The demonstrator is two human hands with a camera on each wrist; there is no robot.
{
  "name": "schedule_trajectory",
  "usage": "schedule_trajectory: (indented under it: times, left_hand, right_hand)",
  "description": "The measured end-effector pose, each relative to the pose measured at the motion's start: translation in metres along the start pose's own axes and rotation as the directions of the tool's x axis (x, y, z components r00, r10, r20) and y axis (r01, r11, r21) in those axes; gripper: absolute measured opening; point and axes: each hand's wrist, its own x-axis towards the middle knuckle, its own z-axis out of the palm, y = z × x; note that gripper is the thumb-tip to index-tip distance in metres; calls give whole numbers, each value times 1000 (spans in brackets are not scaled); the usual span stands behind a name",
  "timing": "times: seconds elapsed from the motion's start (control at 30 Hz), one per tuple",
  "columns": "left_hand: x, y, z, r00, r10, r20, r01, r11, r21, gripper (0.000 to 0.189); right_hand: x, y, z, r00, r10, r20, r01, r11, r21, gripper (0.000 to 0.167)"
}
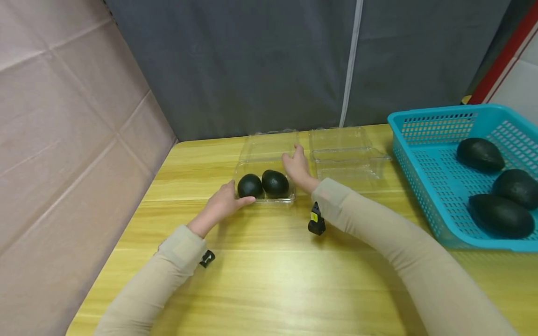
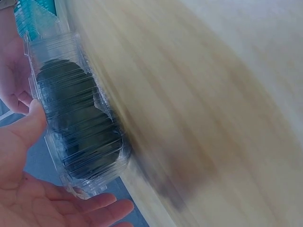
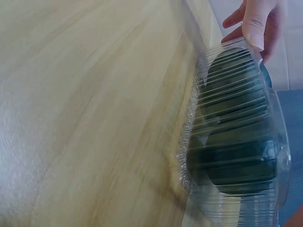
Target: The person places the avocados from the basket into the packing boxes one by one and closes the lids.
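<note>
on a wooden table (image 1: 260, 280), the clear container (image 1: 282, 201) stretches its long axis left to right, lid (image 1: 269, 145) opened to the far side. left hand (image 1: 222, 201): fingers apart, thumb touching the container. right hand (image 1: 296, 167): beside the lid, grip unclear. two dark avocados (image 1: 275, 184) lie inside, abreast.

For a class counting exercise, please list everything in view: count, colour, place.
Table: 1, yellowish, centre
Curtain: 1, dark grey, behind table
Wall covering: 1, pinkish beige, left
Strip: 1, red, far right
Panel: 1, white, right
Basket: 1, turquoise, right
Unclear object: 1, yellow, behind basket
Clear containers: 2, colourless, open, near table's back
Dark fruits: 5, blackish green, three in basket, two in left container
Wrist devices: 2, black, at wrists
Sleeves: 2, beige, both arms
Left hand, right hand: 2, bare, either side of left container
</note>
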Motion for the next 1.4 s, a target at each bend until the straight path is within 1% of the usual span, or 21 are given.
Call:
schedule_trajectory:
  times: [0.3, 0.43, 0.53, 0.67, 0.77, 0.97, 1.1, 1.27, 1.4]
  left_hand:
    - [0, 0, 0, 1000, 8, -5, -8, 1000, 5, 95]
    - [0, 0, 0, 1000, 7, -4, -7, 1000, 12, 95]
    - [1, 0, -1, 1000, 8, -4, -8, 1000, 18, 94]
    - [2, -1, -1, 1000, 11, -4, -11, 1000, 22, 94]
    - [2, -1, -1, 1000, 13, -2, -13, 1000, 19, 94]
    - [2, -1, -2, 1000, 10, 0, -10, 1000, 9, 94]
    - [2, -1, -3, 1000, 4, 7, -4, 1000, -8, 94]
    - [4, -1, -3, 1000, 2, 13, -2, 1000, -22, 94]
    - [4, -2, -4, 1000, 1, 1, -1, 1000, -21, 95]
  right_hand:
    - [-2, -1, -1, 1000, 1, -14, 1, 992, 124, 63]
    - [-2, -3, -2, 1000, 7, -23, -2, 980, 198, 65]
    - [-2, -4, -2, 1000, 14, -28, -7, 966, 260, 66]
    - [-1, -4, 0, 998, 15, -64, 7, 946, 325, 69]
    - [-1, -3, 2, 996, 7, -89, 23, 944, 329, 70]
    - [-1, 0, 3, 997, 9, -80, 18, 945, 327, 71]
    - [0, 3, 3, 996, 5, -89, 25, 946, 325, 72]
    - [0, 5, 2, 996, -3, -86, 28, 958, 286, 72]
    - [-1, 4, 0, 998, -1, -67, 18, 966, 259, 70]
